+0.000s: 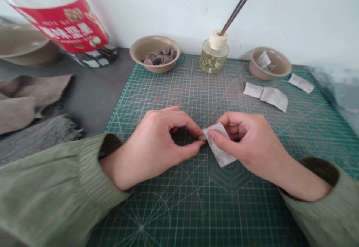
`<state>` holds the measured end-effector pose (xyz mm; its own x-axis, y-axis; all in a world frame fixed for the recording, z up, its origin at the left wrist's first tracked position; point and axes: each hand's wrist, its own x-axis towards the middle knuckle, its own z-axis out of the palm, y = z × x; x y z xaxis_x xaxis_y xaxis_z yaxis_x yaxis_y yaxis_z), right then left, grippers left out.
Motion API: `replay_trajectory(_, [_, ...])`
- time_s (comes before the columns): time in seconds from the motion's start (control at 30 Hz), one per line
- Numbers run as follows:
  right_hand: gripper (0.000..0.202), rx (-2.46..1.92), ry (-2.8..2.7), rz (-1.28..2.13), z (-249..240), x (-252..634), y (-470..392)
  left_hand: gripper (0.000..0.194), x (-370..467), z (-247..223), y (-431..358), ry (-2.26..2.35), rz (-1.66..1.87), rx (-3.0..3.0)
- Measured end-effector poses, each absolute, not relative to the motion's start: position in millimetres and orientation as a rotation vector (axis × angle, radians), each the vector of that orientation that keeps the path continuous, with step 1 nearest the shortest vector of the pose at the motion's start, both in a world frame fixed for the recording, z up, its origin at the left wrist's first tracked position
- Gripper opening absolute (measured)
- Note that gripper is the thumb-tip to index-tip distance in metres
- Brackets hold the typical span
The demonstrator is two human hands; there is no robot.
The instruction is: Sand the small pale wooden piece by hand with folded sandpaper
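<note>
Green sleeves [56,187] come closest to us, one along each lower side, their cuffs gathered at our wrists. Our left hand [151,142] has its grip nearly closed: thumb and forefinger meet at the tips on a small brownish piece [201,137], too little of which shows for us to tell its shape. Our right hand [249,138] pinches a pale grey square [224,157], thumb flat on top and fingers tucked behind, so its grip is closed too. One corner of the square touches the small brownish piece between our hands, over the middle of the green cutting mat [179,209].

Beyond them, near the white wall, we see a tan bowl [157,68] of dark and brownish lumps [165,56], a glass diffuser [213,58] with two dark sticks [238,5], and a smaller bowl [257,71] with pale pieces [263,60] inside. In front of that one lies a creased pale strip [275,98], with another pale strip [301,83] just right of the bowl. On the dark desk [92,101] to our left are a brown cloth [53,88], a shaggy grey cloth [47,133], a large bowl [30,56] and a red-labelled jar [70,26].
</note>
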<state>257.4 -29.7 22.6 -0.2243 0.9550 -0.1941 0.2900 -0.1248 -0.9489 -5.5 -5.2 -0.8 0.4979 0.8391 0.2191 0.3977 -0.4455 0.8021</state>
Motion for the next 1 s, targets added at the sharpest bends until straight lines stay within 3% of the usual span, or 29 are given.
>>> replay_trajectory(1.0, [0.035,-1.397,-1.585,1.341,18.9,260.5,-29.0,0.001,-8.8,-0.6,-6.0,1.092,0.762,1.995])
